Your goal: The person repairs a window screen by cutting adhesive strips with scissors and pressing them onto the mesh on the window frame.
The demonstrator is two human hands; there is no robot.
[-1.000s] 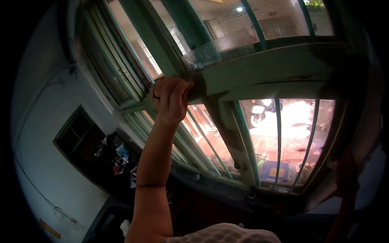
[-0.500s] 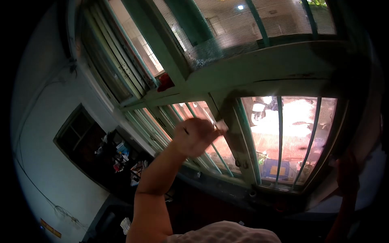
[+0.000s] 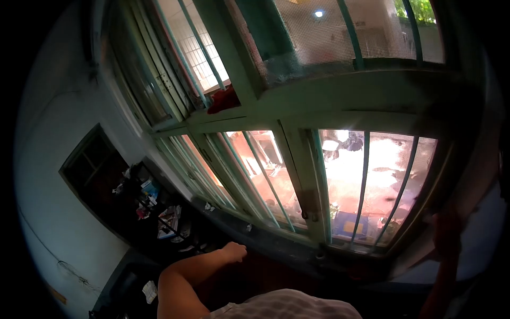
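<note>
My left hand (image 3: 234, 252) is low in front of the window sill, its fingers curled closed. Whatever may be inside them is hidden. Over to the right, in deep shadow, my right hand (image 3: 448, 228) is raised beside the edge of the green window frame (image 3: 361, 95). Its fingers are too dark to make out. Between the hands is the lower right window pane (image 3: 388, 175), behind upright bars, with bright light outside. A red cloth (image 3: 224, 99) lies on the crossbar of the frame, above my left hand.
A dark sill (image 3: 276, 245) runs below the window, with small pale scraps on it. To the left, a cluttered shelf (image 3: 159, 212) with papers stands by a dark doorway (image 3: 93, 165). A loose wire hangs on the pale wall (image 3: 48, 228).
My left hand has dropped from in front of the panes to below the sill. The small pale piece at its fingertips no longer shows. My right hand stays at the right side.
</note>
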